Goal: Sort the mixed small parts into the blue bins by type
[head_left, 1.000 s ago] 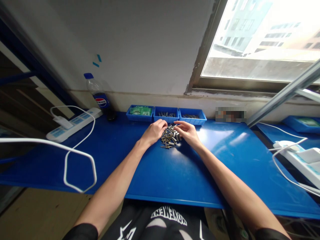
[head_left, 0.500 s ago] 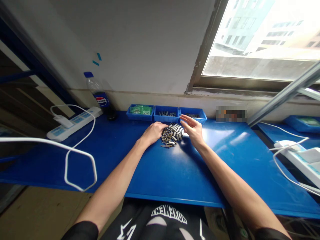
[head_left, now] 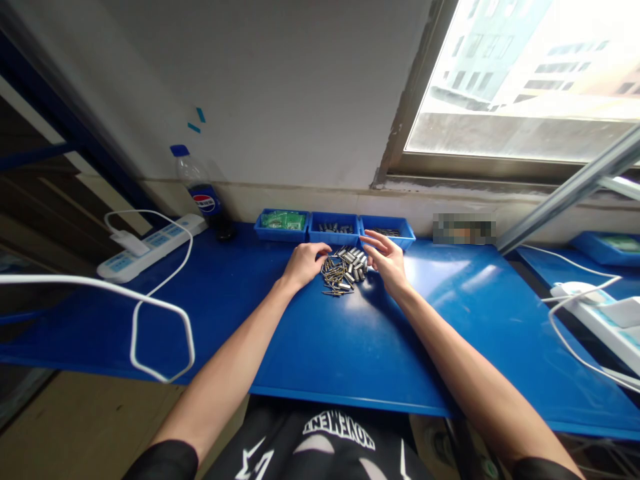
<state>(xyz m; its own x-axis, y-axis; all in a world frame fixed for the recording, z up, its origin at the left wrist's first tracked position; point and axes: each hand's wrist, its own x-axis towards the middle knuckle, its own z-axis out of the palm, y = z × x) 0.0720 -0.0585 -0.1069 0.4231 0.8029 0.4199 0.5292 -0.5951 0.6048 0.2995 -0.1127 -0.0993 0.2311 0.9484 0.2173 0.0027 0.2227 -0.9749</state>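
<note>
A heap of small metal parts (head_left: 344, 270) lies on the blue table between my hands; it mixes thin brass-toned pins and short silver cylinders. My left hand (head_left: 304, 264) is at the heap's left edge, its fingers bent and a gap showing between thumb and forefinger, with nothing visible in it. On the heap's right side, my right hand (head_left: 389, 261) has its fingers spread and holds nothing that I can see. Just behind the heap stands the middle blue bin (head_left: 333, 237), with metal parts in it. The right blue bin (head_left: 407, 239), partly behind my right fingers, holds thin dark pieces.
A left blue bin (head_left: 281, 235) contains green packets (head_left: 284, 220). A cola bottle (head_left: 204, 199) stands by the wall near a white power strip (head_left: 155, 248). A white cable (head_left: 187, 333) loops over the table's left side. Another power strip (head_left: 595, 313) is at right.
My left hand has shifted slightly, and its thumb and forefinger have come apart. My right fingers have spread wider beside the heap. The view has moved a little.
</note>
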